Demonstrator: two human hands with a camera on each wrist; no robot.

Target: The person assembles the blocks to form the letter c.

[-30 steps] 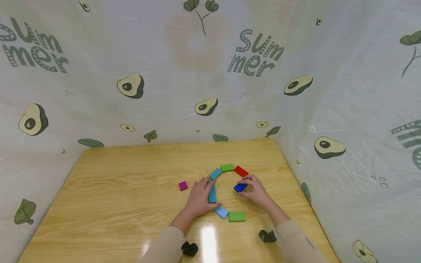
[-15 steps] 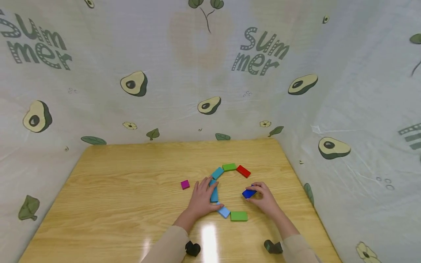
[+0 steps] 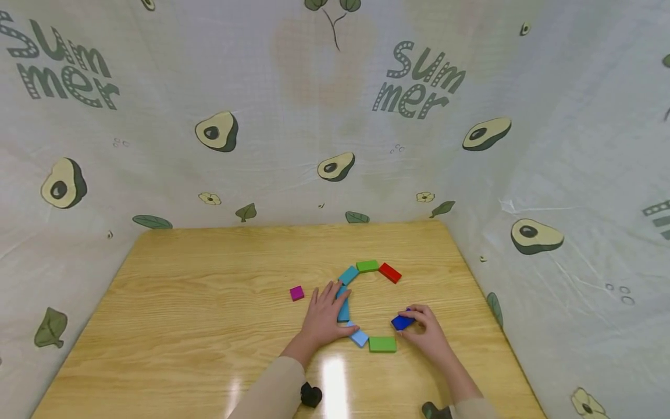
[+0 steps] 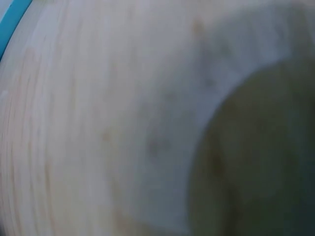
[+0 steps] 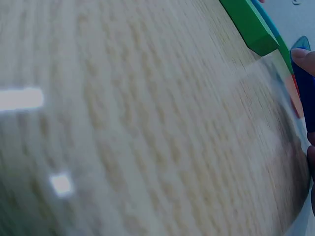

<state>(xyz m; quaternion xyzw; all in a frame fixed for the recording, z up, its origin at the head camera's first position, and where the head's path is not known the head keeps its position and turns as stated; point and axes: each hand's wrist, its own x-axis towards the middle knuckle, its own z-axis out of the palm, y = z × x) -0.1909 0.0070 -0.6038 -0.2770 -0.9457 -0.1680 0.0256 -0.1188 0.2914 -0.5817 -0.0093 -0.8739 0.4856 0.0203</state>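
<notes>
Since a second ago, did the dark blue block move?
Yes. The right hand has carried the dark blue block away from the red block, toward the near green block, and now holds it just beside that one.

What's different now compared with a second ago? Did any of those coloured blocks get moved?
The right hand has carried the dark blue block toward the person, from just below the red block down to beside the near green block, gripping it all the while. The left hand stayed resting on the teal block. The other blocks, including the purple cube, kept their places.
</notes>
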